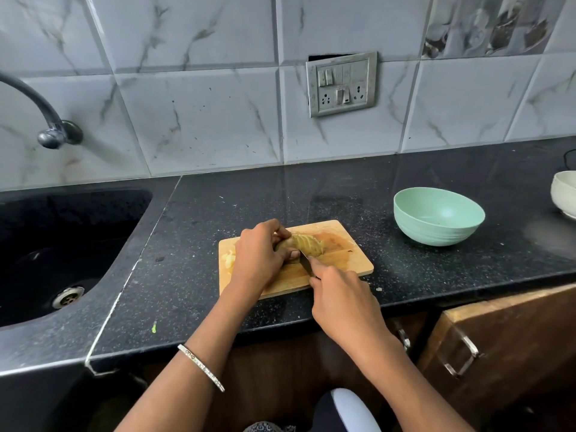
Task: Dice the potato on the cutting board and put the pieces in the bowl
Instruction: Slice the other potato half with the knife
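Observation:
A yellowish potato (307, 243) with several slice cuts across it lies on the wooden cutting board (349, 260) in the middle of the black counter. My left hand (260, 255) grips the potato's left end from above. My right hand (338, 299) holds a knife (305, 262) by its handle, with the dark blade angled up against the potato's near side beside my left thumb. A few pale cut pieces (229, 260) lie at the board's left edge, partly hidden by my left hand. The mint green bowl (436, 232) stands to the right of the board, with nothing in it.
A black sink (62, 244) with a drain lies at the left under a curved tap (46, 120). A white bowl (564, 194) stands at the far right edge. A switch plate (341, 84) is set in the tiled wall. Wooden cabinet doors with metal handles (464, 357) hang below the counter.

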A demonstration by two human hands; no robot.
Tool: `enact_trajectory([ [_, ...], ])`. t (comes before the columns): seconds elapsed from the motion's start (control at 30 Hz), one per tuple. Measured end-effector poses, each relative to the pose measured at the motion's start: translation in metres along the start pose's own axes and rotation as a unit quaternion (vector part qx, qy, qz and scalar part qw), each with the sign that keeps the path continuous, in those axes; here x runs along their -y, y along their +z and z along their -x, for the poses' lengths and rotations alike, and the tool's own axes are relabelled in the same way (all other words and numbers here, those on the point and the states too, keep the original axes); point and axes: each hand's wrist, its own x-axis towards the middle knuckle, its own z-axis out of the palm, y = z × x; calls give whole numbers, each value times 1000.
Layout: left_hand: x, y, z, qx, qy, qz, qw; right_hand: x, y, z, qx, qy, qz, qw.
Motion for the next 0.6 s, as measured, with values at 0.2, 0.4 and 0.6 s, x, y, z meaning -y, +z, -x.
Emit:
enact_trajectory([
  [0.2, -1, 0, 0, 5, -5, 2, 1000, -11, -10, 12, 7, 4, 0, 1000],
  [0.4, -2, -1, 0, 8, -7, -2, 1000, -27, -34, 27, 43, 23, 3, 999],
  [0.6, -1, -1, 1, 16, -7, -1, 1000, -36, -47, 48, 47, 29, 1, 998],
])
